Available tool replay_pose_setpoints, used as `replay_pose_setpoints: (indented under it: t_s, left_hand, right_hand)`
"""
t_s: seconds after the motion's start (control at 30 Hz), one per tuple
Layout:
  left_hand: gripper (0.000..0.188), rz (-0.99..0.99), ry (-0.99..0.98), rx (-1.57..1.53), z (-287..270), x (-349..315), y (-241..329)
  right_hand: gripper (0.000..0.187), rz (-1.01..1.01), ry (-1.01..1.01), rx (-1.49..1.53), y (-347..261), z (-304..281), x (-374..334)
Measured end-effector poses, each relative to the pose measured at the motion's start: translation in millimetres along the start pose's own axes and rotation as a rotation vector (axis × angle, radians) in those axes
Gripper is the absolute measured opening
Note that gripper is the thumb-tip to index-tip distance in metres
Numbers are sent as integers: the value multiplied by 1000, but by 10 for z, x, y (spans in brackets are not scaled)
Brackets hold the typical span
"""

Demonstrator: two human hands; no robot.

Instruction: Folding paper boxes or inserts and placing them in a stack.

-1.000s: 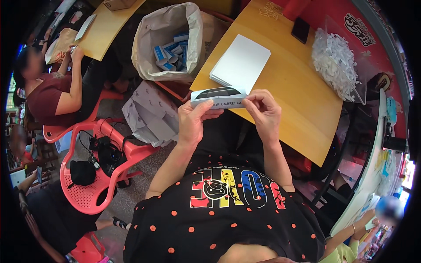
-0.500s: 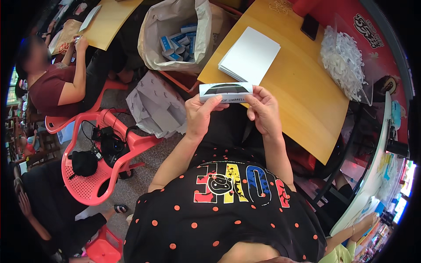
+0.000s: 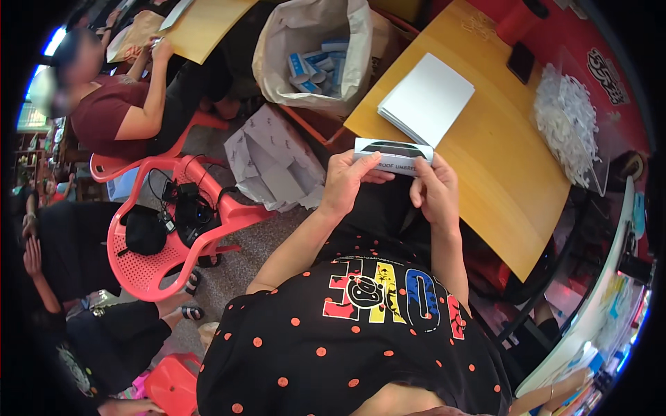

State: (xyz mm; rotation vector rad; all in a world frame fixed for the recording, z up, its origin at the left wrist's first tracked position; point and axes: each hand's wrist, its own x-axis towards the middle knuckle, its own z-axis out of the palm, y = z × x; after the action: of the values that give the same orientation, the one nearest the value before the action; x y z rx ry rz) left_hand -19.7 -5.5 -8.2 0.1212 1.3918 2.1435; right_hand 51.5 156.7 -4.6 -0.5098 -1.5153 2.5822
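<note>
Between my two hands is a small white-and-grey card sleeve (image 3: 394,150) with a black umbrella printed on it, bent lengthwise and held level. My left hand (image 3: 343,182) pinches its left end, thumb on the front and fingers behind. At the other end my right hand (image 3: 437,191) grips the edge between thumb and fingers. Just beyond the sleeve, a stack of white cards (image 3: 433,93) lies on the wooden table (image 3: 499,187). An open pale sack (image 3: 272,66) to the left contains several blue-and-white card sleeves (image 3: 305,69).
White strips (image 3: 565,121) fill a clear container at the table's right, near a black phone (image 3: 522,62). Rubber bands (image 3: 479,28) lie at the far edge. A crumpled white bag (image 3: 274,163) and red chair (image 3: 132,270) stand left; a person (image 3: 114,114) sits beyond.
The whole view has shifted, so things appear further right and lower. My hands still hold the card sleeve, with the left thumb now further across its front.
</note>
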Motion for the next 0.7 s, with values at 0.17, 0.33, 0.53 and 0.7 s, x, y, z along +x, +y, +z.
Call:
replay_pose_setpoints:
  t_s: [0.17,0.33,0.53,0.7]
  left_hand:
    - [24,-134,-62,-286,-89,6,96]
    - [14,-95,58,50,-334,-6,-20]
    - [19,-44,7,213,-447,-86,146]
    - [18,66,130,202,-494,42,441]
  right_hand:
    - [24,62,-59,-25,-88,-160,-22]
    - [22,-66,-55,-311,-19,-345,-13]
    - [26,-4,-27,-399,-46,-276,-10]
    - [29,-130,34,-210,-217,-260,28]
